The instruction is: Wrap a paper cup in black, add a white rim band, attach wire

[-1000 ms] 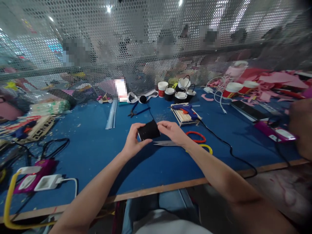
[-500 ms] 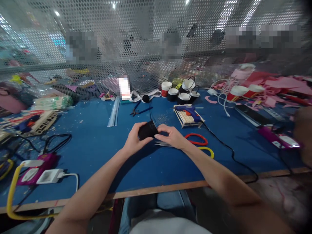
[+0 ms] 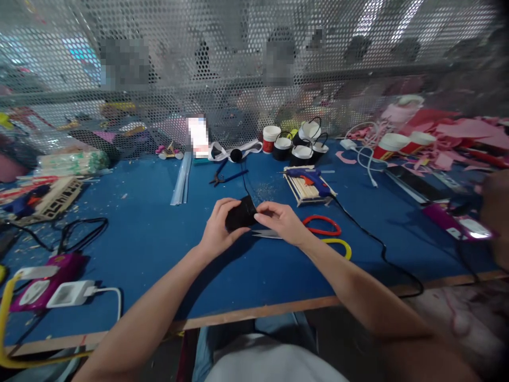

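My left hand point(image 3: 218, 228) is wrapped round a small black cup-shaped piece point(image 3: 239, 214), held tilted just above the table. At that piece's right edge, my right hand point(image 3: 281, 222) has thumb and forefinger pinched together; what lies between them is too small to make out. A thin black cord point(image 3: 244, 180) runs from a black spool point(image 3: 236, 155) at the back down to the held piece. Scissors point(image 3: 323, 225) with red and yellow handles lie partly beneath my right hand and wrist, blades pointing left.
Behind are pliers point(image 3: 226, 178), clear glue sticks point(image 3: 181, 180), black-wrapped cups point(image 3: 301, 155) and a lit phone point(image 3: 198, 137). A blue glue gun point(image 3: 312, 179) rests on a wooden stick rack, its cable trailing right. Power strips point(image 3: 51, 281) and cables lie left. Perforated mesh point(image 3: 238, 106) closes off the back.
The camera view has shifted slightly. My left hand keeps its grip on the black piece, and my right fingertips have made only a small movement at its edge.
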### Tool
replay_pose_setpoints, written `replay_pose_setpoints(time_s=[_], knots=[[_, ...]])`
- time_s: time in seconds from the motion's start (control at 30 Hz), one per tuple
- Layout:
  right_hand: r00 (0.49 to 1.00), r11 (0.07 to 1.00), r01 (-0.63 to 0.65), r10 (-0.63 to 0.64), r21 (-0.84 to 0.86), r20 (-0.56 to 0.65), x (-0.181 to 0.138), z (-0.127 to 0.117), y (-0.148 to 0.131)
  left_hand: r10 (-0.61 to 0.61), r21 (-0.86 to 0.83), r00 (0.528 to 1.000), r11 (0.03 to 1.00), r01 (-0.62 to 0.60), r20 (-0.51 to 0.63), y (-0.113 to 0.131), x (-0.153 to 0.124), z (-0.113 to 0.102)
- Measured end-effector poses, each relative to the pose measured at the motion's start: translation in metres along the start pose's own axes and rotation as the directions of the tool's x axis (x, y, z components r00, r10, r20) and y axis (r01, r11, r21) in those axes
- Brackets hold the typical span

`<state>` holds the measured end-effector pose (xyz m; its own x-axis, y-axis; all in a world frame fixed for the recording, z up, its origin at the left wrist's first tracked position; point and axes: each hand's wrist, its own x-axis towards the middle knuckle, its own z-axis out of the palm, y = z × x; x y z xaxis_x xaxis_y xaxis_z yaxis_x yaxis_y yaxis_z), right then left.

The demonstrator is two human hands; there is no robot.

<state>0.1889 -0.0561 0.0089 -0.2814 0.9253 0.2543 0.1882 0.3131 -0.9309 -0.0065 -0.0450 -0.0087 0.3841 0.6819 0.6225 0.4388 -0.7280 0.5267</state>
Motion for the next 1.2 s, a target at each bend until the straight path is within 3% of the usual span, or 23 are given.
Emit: replay_pose_setpoints(time_s=[0.4, 0.73, 0.93, 1.2], knots=[[0.993, 0.982, -0.121, 0.121, 0.147, 0.005, 0.001, -0.001, 0.0, 0.047, 0.079, 0.998, 0.996, -0.05, 0.03, -0.001, -0.001, 0.001], [0.987, 0.987, -0.16, 0.16, 0.029, -0.012, 0.001, -0.005, -0.001, 0.156, 0.199, 0.987, 0.967, -0.159, 0.028, -0.003, -0.003, 0.004], [0.982, 0.956, -0.176, 0.187, 0.233, -0.025, 0.003, -0.004, 0.005, 0.139, 0.178, 0.989, 0.973, -0.147, 0.052, -0.004, -0.002, 0.004], [0.987, 0.97, -0.161, 0.161, 0.182, 0.016, 0.002, -0.006, 0.007, 0.034, 0.043, 0.992, 0.998, -0.039, 0.12, 0.0, -0.001, 0.002]])
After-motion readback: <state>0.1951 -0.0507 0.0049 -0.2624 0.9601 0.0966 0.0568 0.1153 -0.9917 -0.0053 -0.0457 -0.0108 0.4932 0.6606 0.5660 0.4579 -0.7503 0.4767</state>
